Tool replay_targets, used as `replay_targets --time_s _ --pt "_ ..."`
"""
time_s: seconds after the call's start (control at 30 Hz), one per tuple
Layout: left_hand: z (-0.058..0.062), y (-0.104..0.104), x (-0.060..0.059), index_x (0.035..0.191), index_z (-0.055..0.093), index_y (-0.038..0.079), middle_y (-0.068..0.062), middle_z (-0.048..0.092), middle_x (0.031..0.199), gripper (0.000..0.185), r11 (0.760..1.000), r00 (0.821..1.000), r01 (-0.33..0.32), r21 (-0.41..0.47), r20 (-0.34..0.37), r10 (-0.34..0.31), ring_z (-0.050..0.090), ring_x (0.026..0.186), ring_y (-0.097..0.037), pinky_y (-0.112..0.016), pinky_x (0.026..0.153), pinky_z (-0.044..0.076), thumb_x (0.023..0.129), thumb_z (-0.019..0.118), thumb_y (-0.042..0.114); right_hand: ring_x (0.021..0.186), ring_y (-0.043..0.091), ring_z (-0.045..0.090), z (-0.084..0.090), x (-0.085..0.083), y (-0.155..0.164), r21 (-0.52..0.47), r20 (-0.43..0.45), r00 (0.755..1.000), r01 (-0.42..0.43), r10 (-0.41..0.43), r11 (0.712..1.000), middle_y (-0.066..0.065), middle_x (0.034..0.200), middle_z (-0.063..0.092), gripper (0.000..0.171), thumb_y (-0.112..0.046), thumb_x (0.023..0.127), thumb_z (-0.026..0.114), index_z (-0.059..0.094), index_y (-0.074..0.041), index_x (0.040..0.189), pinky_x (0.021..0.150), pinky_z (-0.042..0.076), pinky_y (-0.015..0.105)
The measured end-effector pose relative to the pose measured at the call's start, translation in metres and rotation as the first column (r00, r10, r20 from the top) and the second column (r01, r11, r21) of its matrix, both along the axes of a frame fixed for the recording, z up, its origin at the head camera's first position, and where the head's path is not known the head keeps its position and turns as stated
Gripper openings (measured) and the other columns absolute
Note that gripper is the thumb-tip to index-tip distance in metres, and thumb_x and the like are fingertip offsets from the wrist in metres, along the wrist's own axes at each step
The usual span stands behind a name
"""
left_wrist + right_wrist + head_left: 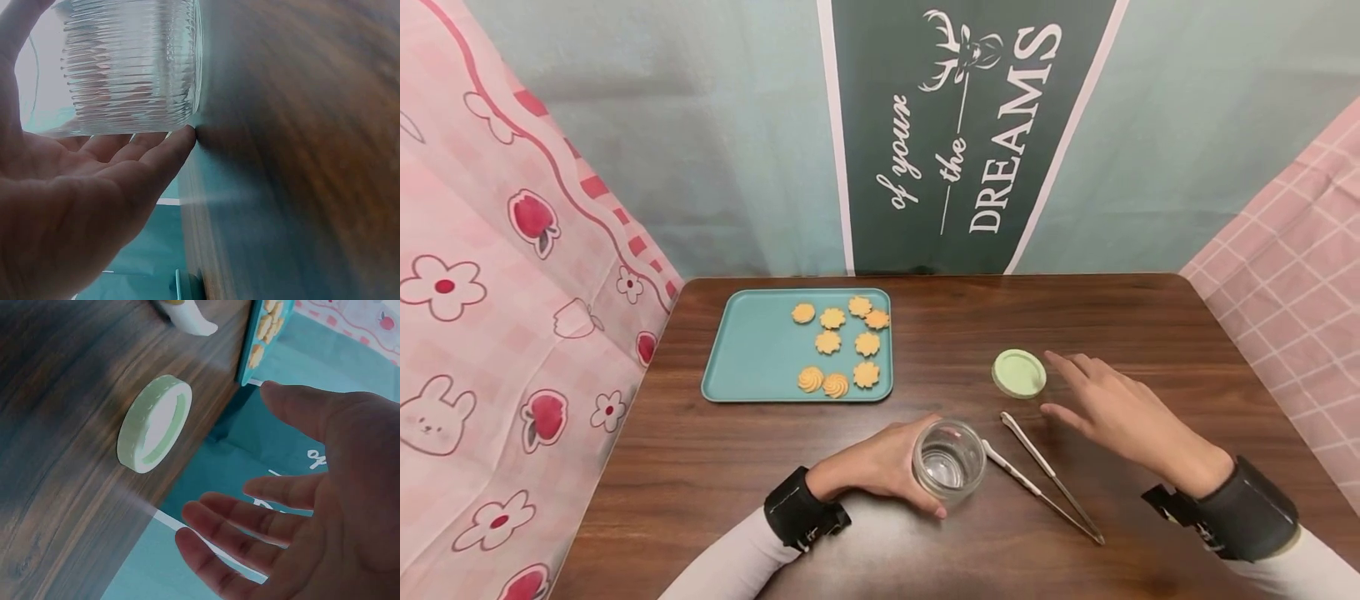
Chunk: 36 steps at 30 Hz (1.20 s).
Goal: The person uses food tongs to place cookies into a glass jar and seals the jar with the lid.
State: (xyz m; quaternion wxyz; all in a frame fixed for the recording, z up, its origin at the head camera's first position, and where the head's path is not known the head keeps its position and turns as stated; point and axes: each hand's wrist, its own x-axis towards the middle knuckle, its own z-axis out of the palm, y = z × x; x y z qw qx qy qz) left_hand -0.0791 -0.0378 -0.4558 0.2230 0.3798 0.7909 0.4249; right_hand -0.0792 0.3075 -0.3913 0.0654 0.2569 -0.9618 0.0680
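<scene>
My left hand (891,465) grips a clear glass jar (949,458) from its left side, thumb at the front and fingers around the back. Ribbed walls show on the jar (131,62) in the left wrist view, its base close to the tabletop. The jar has no lid on it, and its inside looks empty. A round pale green lid (1018,372) lies on the table with its hollow side up. Just right of this lid, my right hand (1116,408) hovers with fingers spread and nothing in them. The lid (154,424) stands apart from the fingertips (194,515).
A pair of tongs (1045,475) with white tips lies between the jar and my right hand. Toward the back left, a teal tray (752,350) carries several cookies (828,342), mostly on its right half. A printed curtain (737,150) hangs behind the wooden table (700,500).
</scene>
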Motion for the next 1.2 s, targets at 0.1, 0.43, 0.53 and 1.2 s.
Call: replay_targets --time_s 0.1,0.43,0.53,1.2 --pt "0.000 -0.001 0.000 0.140 0.052 0.022 0.004 0.070 0.127 0.091 1.000 1.000 -0.001 0.003 0.006 0.001 0.064 0.116 -0.004 -0.020 0.100 0.050 0.066 0.103 0.035 0.105 0.048 0.069 0.000 0.009 -0.001 0.000 0.037 0.999 0.037 -0.037 0.999 0.030 0.124 0.066 0.079 -0.034 0.090 0.085 0.050 0.002 0.151 0.069 0.059 0.059" --pt "0.001 -0.001 0.001 0.138 0.053 0.023 0.004 0.070 0.125 0.089 1.000 1.000 -0.008 0.003 0.013 0.008 0.064 0.115 -0.003 -0.020 0.099 0.051 0.066 0.103 0.034 0.099 0.044 0.070 -0.004 0.032 -0.005 -0.010 0.073 0.991 0.110 -0.109 0.994 0.027 0.117 0.068 0.080 -0.038 0.089 0.085 0.050 0.000 0.151 0.060 0.057 0.055" --pt "0.000 -0.001 0.001 0.138 0.053 0.023 0.005 0.070 0.125 0.088 1.000 1.000 -0.003 0.004 0.012 0.003 0.065 0.115 -0.003 -0.019 0.099 0.050 0.066 0.103 0.034 0.102 0.047 0.069 -0.006 0.041 -0.007 -0.009 0.099 0.985 0.142 -0.140 0.990 0.029 0.120 0.067 0.081 -0.043 0.090 0.084 0.051 0.001 0.150 0.061 0.057 0.057" --pt "0.002 -0.001 0.001 0.138 0.053 0.023 0.006 0.071 0.125 0.088 1.000 1.000 -0.001 0.002 -0.005 0.001 0.064 0.115 -0.002 -0.019 0.099 0.050 0.066 0.103 0.035 0.092 0.034 0.067 -0.027 0.085 -0.016 -0.009 0.209 0.947 0.251 -0.243 0.968 0.023 0.117 0.065 0.103 -0.058 0.085 0.082 0.043 0.008 0.153 0.055 0.055 0.046"
